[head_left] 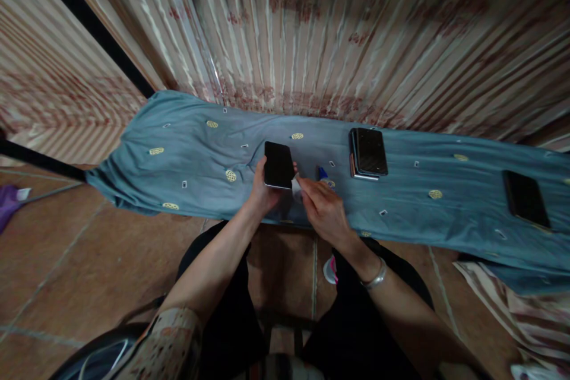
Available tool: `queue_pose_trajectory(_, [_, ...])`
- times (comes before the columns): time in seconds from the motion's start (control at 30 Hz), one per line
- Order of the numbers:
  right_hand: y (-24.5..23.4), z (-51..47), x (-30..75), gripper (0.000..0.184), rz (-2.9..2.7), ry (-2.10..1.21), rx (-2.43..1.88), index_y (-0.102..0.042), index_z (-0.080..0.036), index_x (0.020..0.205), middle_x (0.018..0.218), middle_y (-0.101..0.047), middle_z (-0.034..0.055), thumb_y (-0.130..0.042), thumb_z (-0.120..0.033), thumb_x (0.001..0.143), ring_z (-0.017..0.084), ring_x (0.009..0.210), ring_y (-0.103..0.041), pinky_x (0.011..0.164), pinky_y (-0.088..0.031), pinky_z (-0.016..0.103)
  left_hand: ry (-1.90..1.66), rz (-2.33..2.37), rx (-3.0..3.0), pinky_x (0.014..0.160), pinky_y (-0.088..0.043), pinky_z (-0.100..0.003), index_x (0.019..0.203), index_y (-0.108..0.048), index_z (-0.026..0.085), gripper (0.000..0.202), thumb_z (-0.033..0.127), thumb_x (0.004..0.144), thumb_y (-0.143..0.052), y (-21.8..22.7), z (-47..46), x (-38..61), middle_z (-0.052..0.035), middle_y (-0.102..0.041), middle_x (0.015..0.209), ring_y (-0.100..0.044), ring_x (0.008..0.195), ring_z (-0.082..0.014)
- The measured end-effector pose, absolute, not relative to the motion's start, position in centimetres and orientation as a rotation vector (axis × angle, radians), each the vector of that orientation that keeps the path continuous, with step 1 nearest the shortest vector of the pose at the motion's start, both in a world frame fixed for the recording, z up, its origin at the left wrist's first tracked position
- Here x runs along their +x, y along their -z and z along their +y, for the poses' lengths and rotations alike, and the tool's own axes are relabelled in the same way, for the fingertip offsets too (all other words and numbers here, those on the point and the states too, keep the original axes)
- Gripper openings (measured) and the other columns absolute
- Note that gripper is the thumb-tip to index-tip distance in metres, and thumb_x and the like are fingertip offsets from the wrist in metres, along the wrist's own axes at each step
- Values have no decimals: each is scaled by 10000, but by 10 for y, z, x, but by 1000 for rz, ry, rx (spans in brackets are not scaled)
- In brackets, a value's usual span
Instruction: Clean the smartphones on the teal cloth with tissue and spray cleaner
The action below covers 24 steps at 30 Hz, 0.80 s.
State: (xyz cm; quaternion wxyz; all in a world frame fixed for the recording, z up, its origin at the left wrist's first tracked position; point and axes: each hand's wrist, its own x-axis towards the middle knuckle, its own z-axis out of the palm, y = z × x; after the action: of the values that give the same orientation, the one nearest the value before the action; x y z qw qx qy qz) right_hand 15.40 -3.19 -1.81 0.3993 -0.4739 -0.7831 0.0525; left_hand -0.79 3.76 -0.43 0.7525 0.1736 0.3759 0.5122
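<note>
My left hand (262, 189) is closed round a smartphone (278, 164), its dark screen facing up, just above the front part of the cloth. At the phone's lower right corner, my right hand (324, 206) pinches a small whitish piece (296, 184), perhaps a tissue or wipe. The piece is too small to name surely, and the fingers partly cover it. Just beyond the right fingers lies a small blue object (321, 174) whose kind I cannot make out.
A blue-green patterned cloth (200, 160) covers the long narrow surface. To the right sits a stack of phones (372, 151); farther right lies another dark phone (526, 197). A pleated curtain (312, 41) hangs behind. Black bars (89, 24) stand at the left.
</note>
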Motion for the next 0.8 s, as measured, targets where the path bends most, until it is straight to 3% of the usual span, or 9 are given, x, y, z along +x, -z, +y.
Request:
queue_pose_trajectory(0.13, [8, -29, 156, 449, -1961, -136, -1187, -699, -215, 1456, 1380, -760, 126, -445, -177, 1089, 261, 1234, -725, 1108, -589, 451, -1112, 885, 359, 1013, -597, -419, 888, -759, 214, 586, 513, 1074, -290, 5, 37, -4, -110, -794, 840, -779, 1054, -292])
queue_pose_trajectory(0.33, [9, -38, 139, 531, -2087, -244, -1112, -591, -228, 1572, 1364, -768, 122, -402, -126, 1086, 252, 1264, -719, 1134, -585, 460, -1001, 917, 381, 945, -617, -555, 1183, -780, 183, 632, 602, 1067, -321, 4, 22, 2, -156, -808, 924, -763, 1135, -389])
queue_pose_trajectory(0.47, [13, -43, 130, 535, -2167, -186, -1060, -615, -229, 1545, 1384, -748, 124, -413, -83, 1072, 257, 1248, -703, 1159, -562, 473, -938, 902, 361, 946, -634, -553, 1198, -793, 173, 599, 537, 1083, -332, -2, 10, 4, -146, -815, 931, -779, 1104, -380])
queue_pose_trajectory(0.67, [19, -41, 131, 498, -2223, -108, -1046, -674, -214, 1480, 1383, -735, 132, -447, -75, 1060, 270, 1200, -683, 1133, -575, 467, -974, 868, 320, 969, -659, -463, 1104, -812, 184, 520, 460, 1084, -371, -4, 5, 4, -119, -810, 918, -790, 1108, -323])
queue_pose_trajectory(0.8, [25, -33, 136, 499, -2211, -64, -1076, -674, -195, 1482, 1388, -734, 143, -431, -72, 1064, 271, 1189, -680, 1124, -577, 462, -969, 880, 311, 984, -659, -441, 876, -763, 222, 460, 433, 1086, -414, 1, 4, 5, -94, -759, 805, -790, 1070, -301])
